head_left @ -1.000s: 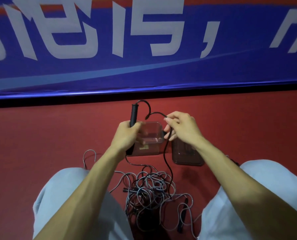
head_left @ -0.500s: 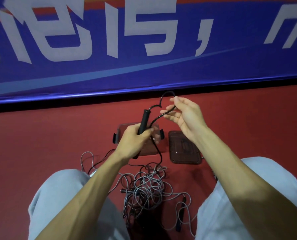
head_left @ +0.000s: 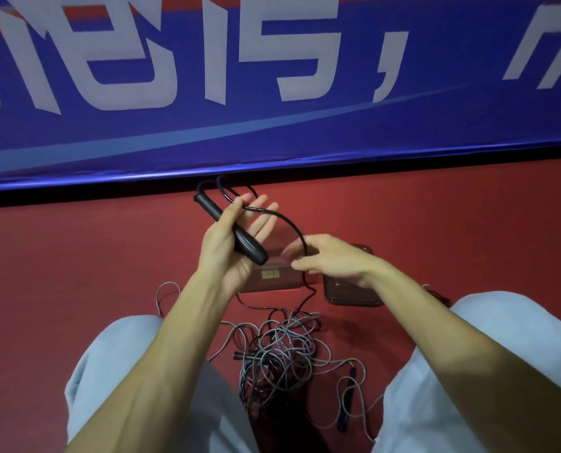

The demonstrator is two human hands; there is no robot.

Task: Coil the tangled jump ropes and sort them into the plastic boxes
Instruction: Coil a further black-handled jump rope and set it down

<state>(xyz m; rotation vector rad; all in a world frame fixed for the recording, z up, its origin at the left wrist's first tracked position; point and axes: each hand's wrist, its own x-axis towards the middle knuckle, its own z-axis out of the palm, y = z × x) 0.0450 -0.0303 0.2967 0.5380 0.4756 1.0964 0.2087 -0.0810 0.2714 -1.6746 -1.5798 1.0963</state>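
- The left hand (head_left: pixel 236 237) is palm up. Its fingers (head_left: pixel 263 217) are straight and spread, and the thumb holds a black handle (head_left: pixel 240 237) against the palm.
- The handle lies slanted across the palm, and both of its ends stick out past the hand.
- A black rope (head_left: pixel 292 227) comes out of the far end of the handle, loops back, and lies over the left fingers.
- From there the rope bends down to the right hand (head_left: pixel 334 261).
- The right hand is palm down, and its fingers (head_left: pixel 297 264) point left. They are blurred, so I cannot tell if they grip the rope that runs by their tips.
- Below the hands, the rope drops to the red floor (head_left: pixel 76 273).
- A clear box (head_left: pixel 272 281) sits on the floor under the hands.
- A brown box (head_left: pixel 351 294) sits just beside it on the right, partly under the right wrist.
- A tangle (head_left: pixel 282 354) of grey and black ropes lies on the floor between the knees, near the boxes.
- A second handle (head_left: pixel 346 402) lies at the right side of the tangle.
- A blue banner (head_left: pixel 272 135) with big white signs stands behind it all.
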